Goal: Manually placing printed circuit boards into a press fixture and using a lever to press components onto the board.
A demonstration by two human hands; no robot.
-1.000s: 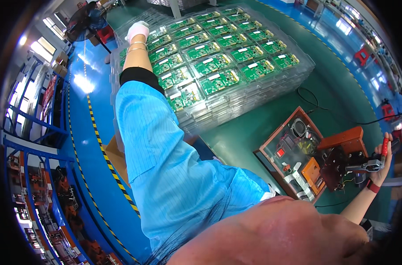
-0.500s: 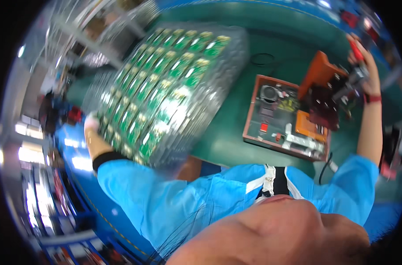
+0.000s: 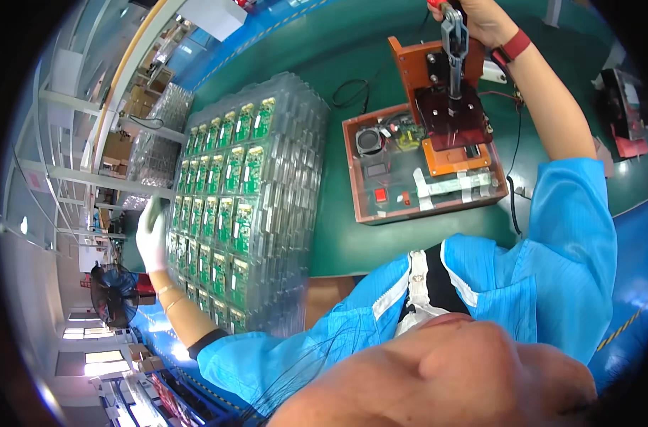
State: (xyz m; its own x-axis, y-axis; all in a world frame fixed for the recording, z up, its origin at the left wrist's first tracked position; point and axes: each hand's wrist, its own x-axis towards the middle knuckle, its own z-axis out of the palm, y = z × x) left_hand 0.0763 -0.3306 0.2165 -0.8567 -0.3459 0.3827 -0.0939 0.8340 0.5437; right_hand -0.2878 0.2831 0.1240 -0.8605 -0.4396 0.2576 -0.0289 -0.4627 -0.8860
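Right hand [image 3: 485, 23] grips the red toggle-clamp handle [image 3: 438, 3]: work it evenly. Left hand [image 3: 151, 231], its hold unclear, should touch circuit boards [image 3: 243, 226] edge-only.

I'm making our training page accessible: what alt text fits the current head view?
A bare right hand grips the red handle of a toggle clamp on an orange fixture above a clear-topped box on a green table. A white-gloved left hand is beside stacked clear trays of green circuit boards.

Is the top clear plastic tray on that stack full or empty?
Full, where visible: rectangular green circuit boards line the top clear plastic tray in rows. Any part behind the left forearm is hidden; cannot tell there.
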